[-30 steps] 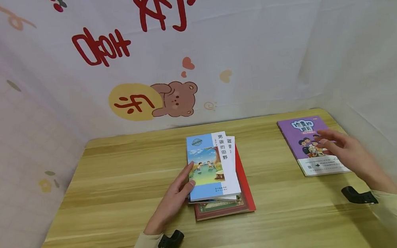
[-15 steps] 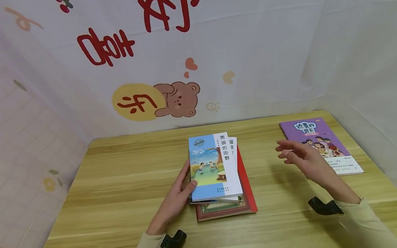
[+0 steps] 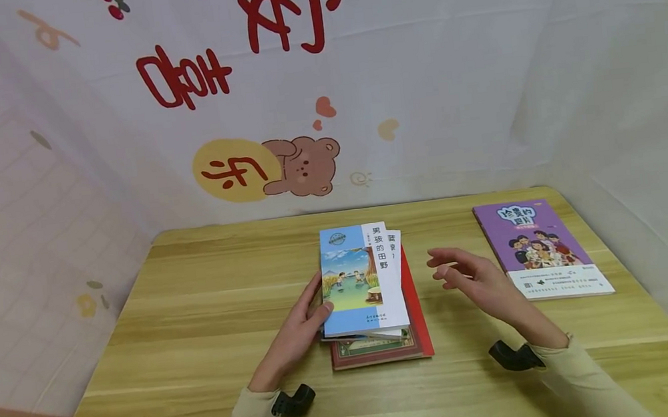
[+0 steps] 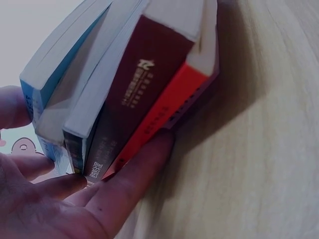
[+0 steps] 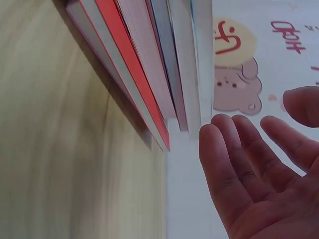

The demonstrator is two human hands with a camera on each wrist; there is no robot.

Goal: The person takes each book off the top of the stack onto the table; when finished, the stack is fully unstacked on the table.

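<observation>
A stack of books lies at the middle of the table in the head view. Its top book [image 3: 350, 281] has a light blue and white cover with a picture of children in water. Below it are a white-edged book [image 3: 394, 249], a dark red book [image 3: 348, 360] and a red book [image 3: 419, 321]. My left hand [image 3: 292, 340] holds the stack's left side, thumb on the top cover and fingers along the spines [image 4: 124, 89]. To the right of the stack, my right hand [image 3: 486, 288] hovers without contact, its fingers loosely bent and holding nothing.
A purple and white book [image 3: 543, 249] lies flat at the table's right side. The wooden table [image 3: 198, 302] meets a white cloth backdrop [image 3: 431, 91] with a printed bear and red characters. Cloth walls also stand on the left and right.
My right hand has moved left from over the purple book toward the stack, uncovering that book's cover. My left hand stays at the stack. The head view has shifted slightly.
</observation>
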